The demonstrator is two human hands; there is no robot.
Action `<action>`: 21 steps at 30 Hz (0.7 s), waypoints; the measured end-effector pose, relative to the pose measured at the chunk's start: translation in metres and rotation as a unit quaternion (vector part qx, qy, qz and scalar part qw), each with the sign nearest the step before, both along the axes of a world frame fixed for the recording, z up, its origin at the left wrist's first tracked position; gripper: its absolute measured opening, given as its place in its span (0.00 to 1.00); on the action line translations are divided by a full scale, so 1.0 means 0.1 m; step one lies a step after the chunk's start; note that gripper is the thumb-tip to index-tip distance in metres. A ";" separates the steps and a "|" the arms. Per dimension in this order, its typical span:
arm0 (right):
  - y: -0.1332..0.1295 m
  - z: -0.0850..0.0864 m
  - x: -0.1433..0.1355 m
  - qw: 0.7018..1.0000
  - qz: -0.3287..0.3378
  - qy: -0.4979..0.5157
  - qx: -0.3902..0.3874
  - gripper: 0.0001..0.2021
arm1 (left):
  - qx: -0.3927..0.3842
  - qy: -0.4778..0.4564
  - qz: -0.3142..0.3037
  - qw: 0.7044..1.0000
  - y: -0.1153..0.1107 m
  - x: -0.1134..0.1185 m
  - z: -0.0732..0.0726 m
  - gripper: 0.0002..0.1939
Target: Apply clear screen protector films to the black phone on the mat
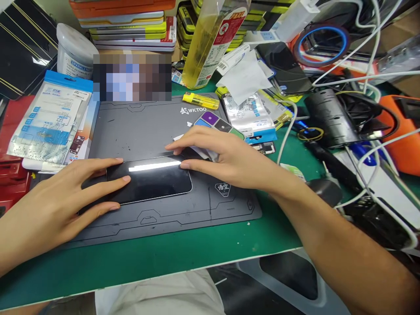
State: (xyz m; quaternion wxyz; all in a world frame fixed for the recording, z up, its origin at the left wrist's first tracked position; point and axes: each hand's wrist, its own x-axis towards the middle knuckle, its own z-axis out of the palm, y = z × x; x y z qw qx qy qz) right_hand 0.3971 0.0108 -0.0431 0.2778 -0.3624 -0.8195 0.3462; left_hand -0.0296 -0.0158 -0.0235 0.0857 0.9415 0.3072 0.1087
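Observation:
A black-screened smartphone (154, 186) lies face up on a grey work mat (138, 127), with a bright strip of light reflected along its far edge. My left hand (68, 197) spans its left end, the thumb along the near edge, one fingertip on the glass and another at the far edge. At the far right corner, my right hand (226, 155) rests its thumb tip, with the forefinger stretched out over the mat beyond. A crumpled white piece (205, 153), perhaps a wipe, shows partly behind this hand. Colored tiles in a small holder (210, 119) sit just past it.
A yellow lighter (201, 100) lies at the mat's far edge, before a bottle of yellow liquid (210, 48). Silver packets (49, 118) are on the left near a white tub (77, 52). Cables, blue-cored tape (321, 43) and a black cylinder (328, 116) crowd the right.

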 end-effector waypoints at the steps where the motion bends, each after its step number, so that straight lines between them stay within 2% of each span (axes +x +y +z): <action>1: 0.00 -0.01 0.00 1.000 -0.001 0.002 0.000 0.16 | -0.002 -0.003 0.000 1.000 0.00 0.00 0.00 0.32; 15: 0.00 0.03 -0.03 1.000 0.002 -0.006 0.005 0.15 | -0.081 0.003 0.042 0.996 0.03 -0.01 0.02 0.27; 21: 0.01 0.03 -0.02 1.000 0.006 -0.005 0.004 0.15 | -0.079 -0.006 0.036 0.996 0.03 0.01 0.03 0.28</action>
